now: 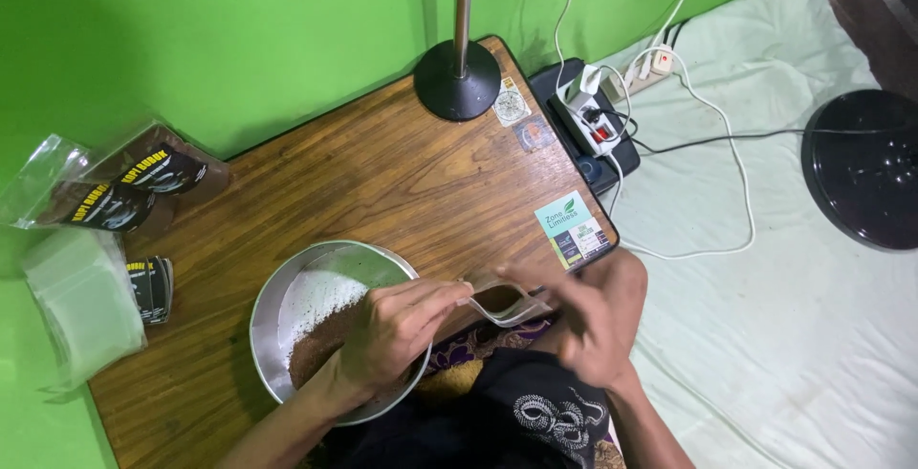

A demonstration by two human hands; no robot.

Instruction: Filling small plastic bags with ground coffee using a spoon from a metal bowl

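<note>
A round metal bowl point(287, 283) with brown powder point(320, 340) sits at the near edge of a wooden table point(382, 173). My left hand point(397, 326) reaches over the bowl's right side and pinches one edge of a small clear plastic pouch point(507, 305). My right hand point(593, 321) is blurred and holds the pouch's other side just past the table's near right edge. The pouch's mouth is spread between both hands.
Filled clear pouches with dark labels point(124, 187) lie at the table's left, beside a stack of empty plastic bags point(81, 302) and small dark labels point(151, 287). A lamp base point(457, 79) stands at the back. A power strip with cables point(593, 115) and a black round base point(861, 168) lie right.
</note>
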